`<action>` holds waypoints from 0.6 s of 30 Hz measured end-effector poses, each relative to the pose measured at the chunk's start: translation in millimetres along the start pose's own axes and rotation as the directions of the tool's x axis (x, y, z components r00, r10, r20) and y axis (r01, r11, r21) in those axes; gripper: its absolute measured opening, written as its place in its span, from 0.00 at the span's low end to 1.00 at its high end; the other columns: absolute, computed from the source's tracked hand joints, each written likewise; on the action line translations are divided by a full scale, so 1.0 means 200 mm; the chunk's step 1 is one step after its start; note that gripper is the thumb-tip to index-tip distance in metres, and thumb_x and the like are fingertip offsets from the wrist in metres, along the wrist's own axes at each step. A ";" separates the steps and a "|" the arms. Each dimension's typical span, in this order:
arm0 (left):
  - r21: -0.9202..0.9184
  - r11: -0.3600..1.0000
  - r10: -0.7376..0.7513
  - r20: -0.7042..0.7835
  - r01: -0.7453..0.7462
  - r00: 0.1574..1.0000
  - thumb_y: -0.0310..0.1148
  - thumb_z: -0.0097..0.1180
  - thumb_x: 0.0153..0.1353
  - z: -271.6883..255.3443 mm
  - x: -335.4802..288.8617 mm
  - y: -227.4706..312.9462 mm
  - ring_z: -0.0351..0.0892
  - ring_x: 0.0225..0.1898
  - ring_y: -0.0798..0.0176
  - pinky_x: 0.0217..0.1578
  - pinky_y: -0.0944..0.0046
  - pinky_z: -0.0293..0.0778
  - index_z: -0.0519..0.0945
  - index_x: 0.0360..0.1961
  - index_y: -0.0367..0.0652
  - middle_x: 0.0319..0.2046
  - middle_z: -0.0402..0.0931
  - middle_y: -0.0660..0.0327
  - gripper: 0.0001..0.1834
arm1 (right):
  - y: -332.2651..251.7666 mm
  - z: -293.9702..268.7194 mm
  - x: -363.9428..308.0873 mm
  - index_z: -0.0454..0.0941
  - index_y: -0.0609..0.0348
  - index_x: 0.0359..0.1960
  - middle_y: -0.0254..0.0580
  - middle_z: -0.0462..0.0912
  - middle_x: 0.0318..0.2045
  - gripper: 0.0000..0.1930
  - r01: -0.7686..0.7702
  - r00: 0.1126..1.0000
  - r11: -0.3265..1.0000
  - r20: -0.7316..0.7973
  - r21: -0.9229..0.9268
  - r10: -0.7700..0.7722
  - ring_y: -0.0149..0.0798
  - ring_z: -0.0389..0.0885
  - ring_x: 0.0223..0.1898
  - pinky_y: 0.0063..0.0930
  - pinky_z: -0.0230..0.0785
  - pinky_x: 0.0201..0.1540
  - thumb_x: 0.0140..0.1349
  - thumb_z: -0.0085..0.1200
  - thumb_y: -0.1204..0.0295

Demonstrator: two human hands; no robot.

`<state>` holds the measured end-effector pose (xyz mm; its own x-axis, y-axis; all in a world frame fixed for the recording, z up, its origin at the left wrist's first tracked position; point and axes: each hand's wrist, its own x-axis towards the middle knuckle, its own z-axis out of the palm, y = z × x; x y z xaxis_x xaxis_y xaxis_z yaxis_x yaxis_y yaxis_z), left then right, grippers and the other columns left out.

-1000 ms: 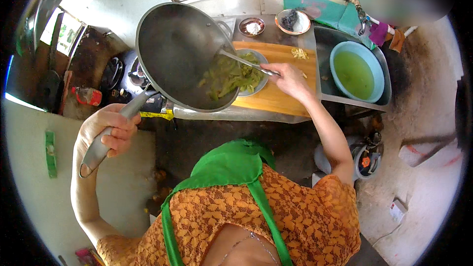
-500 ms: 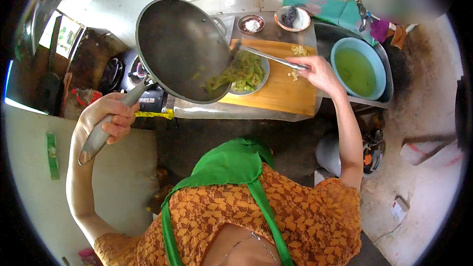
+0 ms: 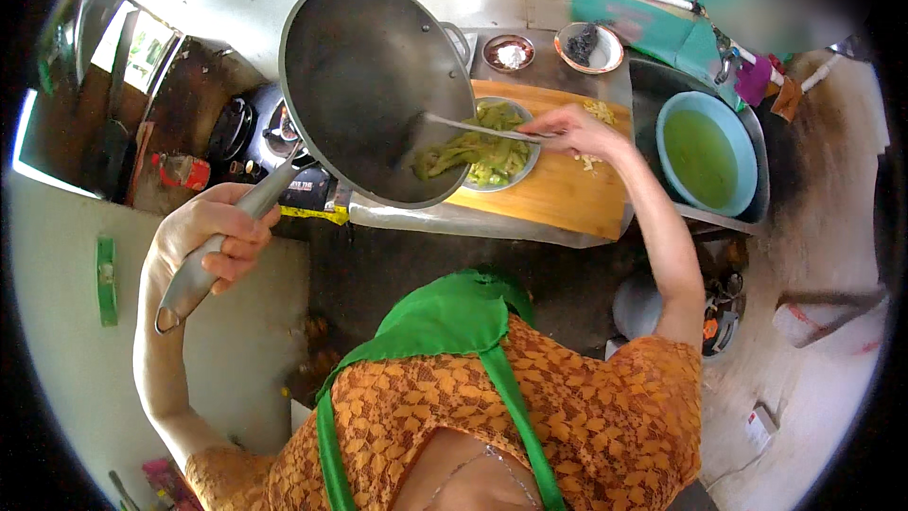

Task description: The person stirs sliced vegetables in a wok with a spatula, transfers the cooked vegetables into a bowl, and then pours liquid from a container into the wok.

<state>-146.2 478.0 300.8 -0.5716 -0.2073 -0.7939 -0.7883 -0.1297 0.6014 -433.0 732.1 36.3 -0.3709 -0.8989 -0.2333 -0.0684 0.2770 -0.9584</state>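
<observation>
My left hand [image 3: 222,237] is wrapped round the grey handle of a dark wok [image 3: 364,76], which is tilted to the right over a plate [image 3: 533,159]. Cooked green vegetable pieces [image 3: 443,157] lie at the wok's lower right edge, and more of them fill the plate. In my right hand [image 3: 572,131] is a spatula [image 3: 487,128] with a metal handle. Its dark head is inside the wok, just above the vegetables, and is hard to make out against the pan. The plate rests on a wooden cutting board [image 3: 563,208].
Chopped pale bits [image 3: 600,112] lie on the board's right side. Behind it stand a small bowl of white powder [image 3: 509,53] and a bowl with a dark scouring pad [image 3: 581,43]. A blue basin [image 3: 747,185] of greenish water sits in the sink at right; a stove [image 3: 265,123] is at left.
The spatula's head has moved left, from over the wok's right rim to inside the wok. My right hand has shifted left relative to the board. My left hand still grips the handle.
</observation>
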 end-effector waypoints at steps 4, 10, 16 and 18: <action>-0.012 1.000 0.004 -0.006 -0.004 1.000 0.24 0.49 0.49 0.00 0.02 0.00 0.55 0.06 0.79 0.05 0.76 0.51 0.67 0.26 0.41 0.12 0.60 0.69 0.04 | -0.02 -0.15 -0.05 0.76 0.52 0.48 0.24 0.77 0.28 0.21 0.035 0.997 0.970 -0.053 -0.242 -0.049 0.15 0.63 0.22 0.10 0.54 0.21 0.50 0.50 0.82; -0.015 1.000 0.000 -0.022 -0.001 1.000 0.24 0.48 0.49 0.00 0.01 0.01 0.57 0.06 0.78 0.05 0.76 0.52 0.67 0.27 0.39 0.12 0.61 0.68 0.04 | -0.23 -0.18 0.12 0.78 0.55 0.45 0.34 0.80 0.26 0.20 0.075 0.978 0.993 0.204 -0.091 -0.055 0.20 0.68 0.17 0.13 0.58 0.17 0.47 0.53 0.82; -0.017 0.998 -0.056 0.015 0.056 0.998 0.22 0.47 0.49 -0.02 0.01 0.04 0.58 0.07 0.78 0.05 0.76 0.54 0.67 0.28 0.40 0.12 0.62 0.67 0.04 | -0.30 -0.36 0.23 0.79 0.61 0.40 0.34 0.78 0.19 0.18 -0.054 0.976 0.926 0.176 -0.375 0.128 0.21 0.67 0.14 0.15 0.58 0.15 0.42 0.53 0.84; -0.011 0.998 -0.069 0.010 0.069 0.998 0.22 0.47 0.49 -0.01 0.01 0.04 0.58 0.07 0.78 0.05 0.76 0.54 0.67 0.28 0.40 0.12 0.62 0.67 0.04 | -0.33 -0.46 0.22 0.79 0.60 0.39 0.33 0.77 0.20 0.19 -0.100 0.977 0.894 0.129 -0.436 0.172 0.21 0.67 0.15 0.15 0.59 0.15 0.41 0.52 0.86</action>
<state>-153.0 474.1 305.1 -0.5184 -0.1885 -0.8341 -0.8232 -0.1542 0.5464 -529.7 704.6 103.3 -0.2547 -0.8741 -0.4136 -0.4283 0.4854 -0.7621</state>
